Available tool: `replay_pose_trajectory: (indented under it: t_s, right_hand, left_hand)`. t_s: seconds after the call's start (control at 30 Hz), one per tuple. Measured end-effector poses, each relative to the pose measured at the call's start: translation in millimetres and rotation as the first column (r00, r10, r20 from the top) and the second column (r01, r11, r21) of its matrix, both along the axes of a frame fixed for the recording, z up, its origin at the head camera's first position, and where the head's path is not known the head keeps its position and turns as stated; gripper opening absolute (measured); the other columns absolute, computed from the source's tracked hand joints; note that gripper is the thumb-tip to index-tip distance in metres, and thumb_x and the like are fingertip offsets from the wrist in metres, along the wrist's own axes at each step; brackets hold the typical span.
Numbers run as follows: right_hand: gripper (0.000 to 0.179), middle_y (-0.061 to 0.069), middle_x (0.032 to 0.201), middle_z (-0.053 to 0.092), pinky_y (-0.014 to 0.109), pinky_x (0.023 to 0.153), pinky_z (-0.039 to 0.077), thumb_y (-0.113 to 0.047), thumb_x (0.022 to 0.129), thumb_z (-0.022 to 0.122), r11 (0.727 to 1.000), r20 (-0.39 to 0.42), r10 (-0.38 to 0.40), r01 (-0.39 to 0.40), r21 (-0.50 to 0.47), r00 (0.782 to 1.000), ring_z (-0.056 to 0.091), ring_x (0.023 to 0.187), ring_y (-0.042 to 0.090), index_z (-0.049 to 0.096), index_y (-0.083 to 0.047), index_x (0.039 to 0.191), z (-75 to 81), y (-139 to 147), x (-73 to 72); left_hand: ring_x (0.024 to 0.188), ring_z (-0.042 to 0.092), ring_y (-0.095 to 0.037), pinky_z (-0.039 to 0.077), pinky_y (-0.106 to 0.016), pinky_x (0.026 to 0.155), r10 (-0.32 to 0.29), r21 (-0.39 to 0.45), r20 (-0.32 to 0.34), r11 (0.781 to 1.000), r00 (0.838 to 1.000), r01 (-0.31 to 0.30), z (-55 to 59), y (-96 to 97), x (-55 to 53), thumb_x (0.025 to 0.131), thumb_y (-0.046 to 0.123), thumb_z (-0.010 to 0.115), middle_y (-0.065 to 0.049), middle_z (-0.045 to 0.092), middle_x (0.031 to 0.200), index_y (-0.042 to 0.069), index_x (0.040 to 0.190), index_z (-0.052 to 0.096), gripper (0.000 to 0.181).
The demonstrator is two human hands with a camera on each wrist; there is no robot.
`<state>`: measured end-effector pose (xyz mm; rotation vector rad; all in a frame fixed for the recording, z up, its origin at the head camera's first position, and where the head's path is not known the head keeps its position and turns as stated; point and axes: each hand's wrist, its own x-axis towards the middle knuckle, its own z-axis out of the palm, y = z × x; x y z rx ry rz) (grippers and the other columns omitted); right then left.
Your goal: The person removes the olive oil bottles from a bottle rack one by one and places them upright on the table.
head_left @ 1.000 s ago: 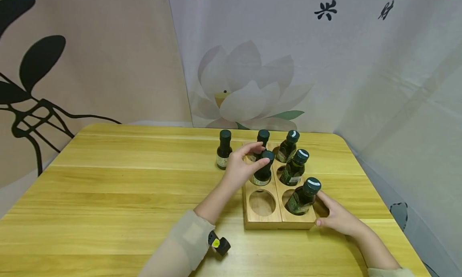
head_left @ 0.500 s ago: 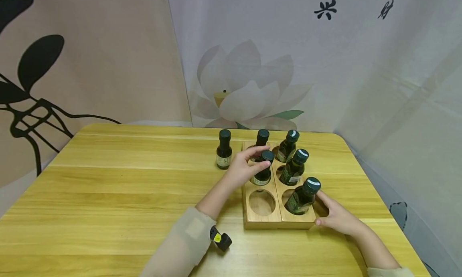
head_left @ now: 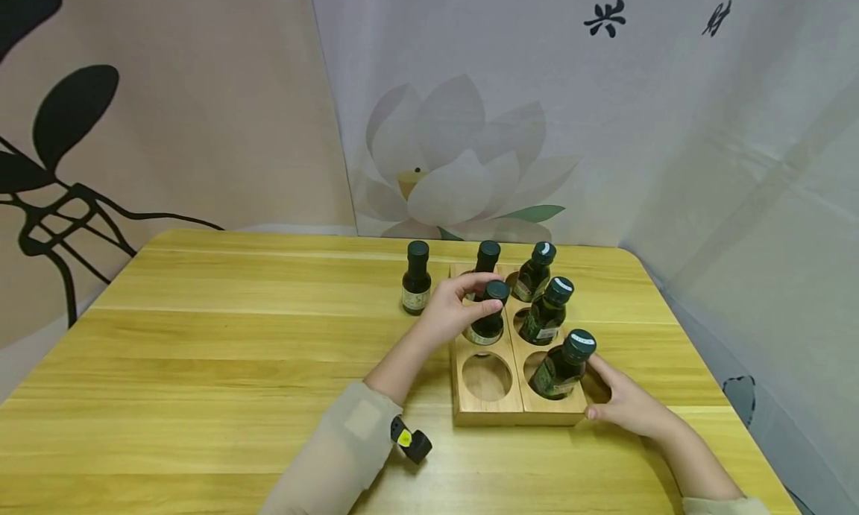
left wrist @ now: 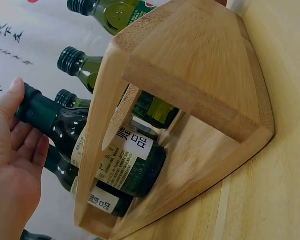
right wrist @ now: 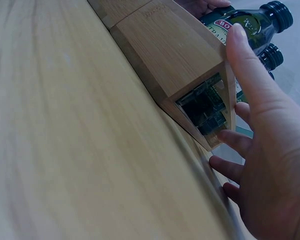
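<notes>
Almost nothing is different from a second ago. The bottle (head_left: 488, 327) sits in the middle of the left row of the wooden rack (head_left: 490, 418), just as it did, and only the left hand (head_left: 446, 312) has moved a tiny bit. So the bottle seems to be settled in the rack. It stands up, with its cap (head_left: 497, 290) on top and its bottom inside the rack, so its long way goes up and down. It might lean a little; I cannot be sure.

The left hand holds the cap between its thumb and bent fingers. The right hand (head_left: 627, 405) is at the rack's front right corner, fingers apart and a bit bent; I cannot tell if they push. Another bottle (head_left: 417, 282) stands left of the rack.
</notes>
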<state>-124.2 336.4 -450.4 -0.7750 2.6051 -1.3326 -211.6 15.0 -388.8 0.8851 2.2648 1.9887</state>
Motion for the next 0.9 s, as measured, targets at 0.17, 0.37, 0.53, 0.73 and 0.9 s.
replay_pose_trajectory:
  t_s: [0.17,0.37,0.53,0.73,0.9]
  right_hand:
    - [0.101,0.028,0.151,0.022,0.028,0.108,0.016,-0.059,0.081,0.066,1.000,0.007,-0.006,0.006,0.010,1.000,0.017,0.132,0.053,0.018,-0.009,0.154,0.4,-0.5,0.8]
    - [0.101,0.029,0.151,0.021,0.023,0.106,0.016,-0.059,0.082,0.065,1.000,0.006,0.002,-0.002,0.014,1.000,0.017,0.132,0.053,0.017,-0.008,0.154,0.7,-0.6,1.3]
    - [0.101,0.030,0.151,0.020,0.012,0.100,0.014,-0.059,0.082,0.065,1.000,0.000,0.005,-0.005,0.004,1.000,0.016,0.132,0.054,0.016,-0.007,0.154,1.2,-0.1,0.7]
    - [0.101,0.030,0.150,0.020,0.016,0.103,0.014,-0.059,0.082,0.065,1.000,-0.004,0.000,0.000,0.011,1.000,0.016,0.133,0.053,0.016,-0.007,0.154,1.1,-0.2,0.8]
    - [0.101,0.028,0.151,0.021,0.040,0.108,0.016,-0.058,0.081,0.066,1.000,0.014,-0.005,0.005,0.014,1.000,0.017,0.133,0.051,0.017,-0.008,0.154,0.7,-0.4,1.0]
  left_hand:
    - [0.089,0.057,-0.015,0.047,-0.028,0.067,0.028,0.016,-0.012,0.999,1.000,-0.028,2.8,0.7,0.3,0.086,0.018,0.074,0.000,0.066,0.094,0.011,0.120,0.067,0.036]
    - [0.088,0.059,-0.016,0.049,-0.031,0.070,0.078,0.063,-0.023,0.995,0.997,-0.077,11.8,0.5,0.8,0.085,0.016,0.074,-0.002,0.066,0.095,0.011,0.120,0.067,0.036]
    - [0.090,0.060,-0.016,0.051,-0.032,0.072,0.116,0.079,-0.030,0.990,0.993,-0.113,22.0,-1.2,2.0,0.085,0.018,0.075,-0.003,0.067,0.098,0.011,0.122,0.066,0.038]
    - [0.087,0.060,-0.015,0.050,-0.036,0.078,0.173,0.118,-0.076,0.980,0.982,-0.163,34.2,-3.4,4.3,0.083,0.013,0.076,-0.006,0.068,0.092,0.006,0.118,0.067,0.037]
    - [0.090,0.061,-0.013,0.048,-0.038,0.086,0.202,0.149,-0.111,0.971,0.973,-0.185,42.9,-6.6,7.9,0.082,0.012,0.077,-0.005,0.068,0.091,0.003,0.117,0.068,0.037]
